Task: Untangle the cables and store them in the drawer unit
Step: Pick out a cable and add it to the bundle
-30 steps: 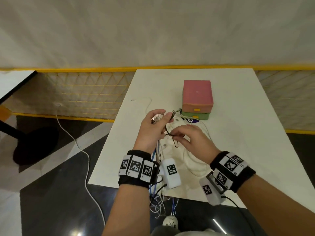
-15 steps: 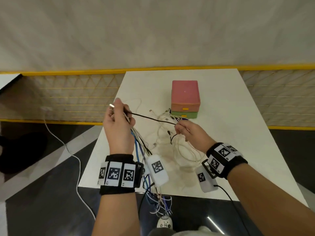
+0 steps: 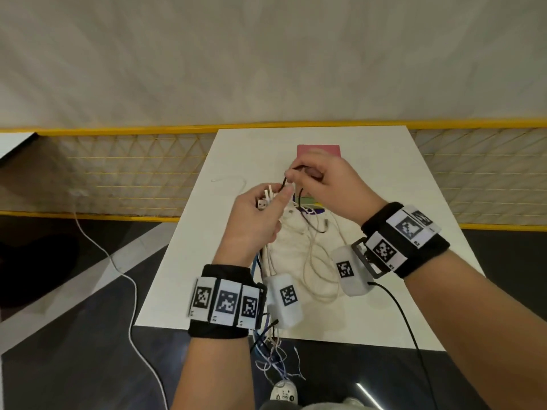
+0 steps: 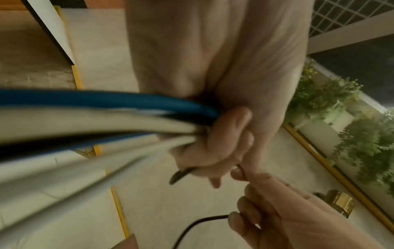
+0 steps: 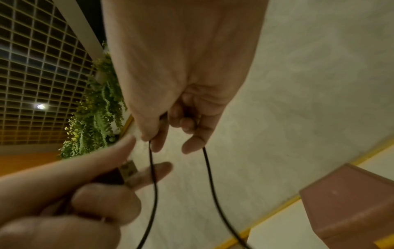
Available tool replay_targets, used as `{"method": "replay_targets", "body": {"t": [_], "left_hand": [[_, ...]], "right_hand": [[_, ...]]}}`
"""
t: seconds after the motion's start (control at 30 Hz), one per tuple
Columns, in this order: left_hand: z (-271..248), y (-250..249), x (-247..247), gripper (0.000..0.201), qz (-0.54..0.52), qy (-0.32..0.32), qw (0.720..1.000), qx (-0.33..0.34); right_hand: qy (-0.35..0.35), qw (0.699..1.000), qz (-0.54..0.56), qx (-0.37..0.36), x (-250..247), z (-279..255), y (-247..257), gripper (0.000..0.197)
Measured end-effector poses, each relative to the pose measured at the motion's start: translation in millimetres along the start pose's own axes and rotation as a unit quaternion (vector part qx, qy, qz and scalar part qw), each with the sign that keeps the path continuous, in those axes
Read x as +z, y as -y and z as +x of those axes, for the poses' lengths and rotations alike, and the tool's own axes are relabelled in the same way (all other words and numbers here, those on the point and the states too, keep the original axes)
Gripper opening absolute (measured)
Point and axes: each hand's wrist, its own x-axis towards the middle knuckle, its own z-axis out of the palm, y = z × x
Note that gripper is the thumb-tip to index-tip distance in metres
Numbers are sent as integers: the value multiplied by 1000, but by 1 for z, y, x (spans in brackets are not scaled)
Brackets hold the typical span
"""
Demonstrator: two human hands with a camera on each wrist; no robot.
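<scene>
right hand (image 3: 331, 187) pinches black cable (image 5: 152, 185) | left hand (image 3: 254, 220) grips bundle

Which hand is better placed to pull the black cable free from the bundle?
Probably the right hand: it already pinches the black cable alone. The left hand is busy gripping the bundle of white and blue cables.

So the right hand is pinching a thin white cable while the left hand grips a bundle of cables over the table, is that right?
Not quite: the thin cable pinched by the right hand is black, not white, as the right wrist view shows plainly. The rest holds: the left hand grips a bundle of cables, white and blue among them, over the table.
</scene>
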Motion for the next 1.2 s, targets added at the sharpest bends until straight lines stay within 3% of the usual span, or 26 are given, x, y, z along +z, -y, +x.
{"method": "replay_targets", "body": {"t": [0.23, 0.37, 0.47, 0.6, 0.7, 0.87, 0.93, 1.1, 1.13, 1.2], "left_hand": [[8, 3, -22, 25, -71, -214, 974, 30], [8, 6, -29, 25, -85, -234, 968, 15], [8, 6, -28, 19, -77, -220, 972, 15], [-1, 0, -28, 4, -51, -173, 983, 38], [-13, -5, -26, 9, -36, -117, 990, 66], [-32, -8, -16, 20, 61, -21, 994, 89], [-39, -9, -12, 22, 80, 17, 992, 97], [-53, -1, -2, 16, 104, 51, 987, 116], [-56, 1, 3, 13, 108, 59, 986, 116], [-62, 4, 12, 8, 117, 75, 982, 125]], "right_hand": [[76, 993, 2, 94, -6, -20, -27, 19], [54, 990, 16, 128, -8, -32, -34, 19], [88, 986, 25, 137, -5, -45, -29, 17], [210, 955, 11, 208, 12, -88, -40, 12], [303, 922, -76, 230, 33, -127, -61, 12], [437, 862, -167, 196, 65, -169, -82, 27], [437, 861, -166, 198, 59, -163, -81, 37], [294, 941, -11, 170, 30, -121, -43, 90], [279, 947, 41, 151, 29, -112, -29, 92], [267, 941, 164, 127, 34, -102, -2, 77]]}}
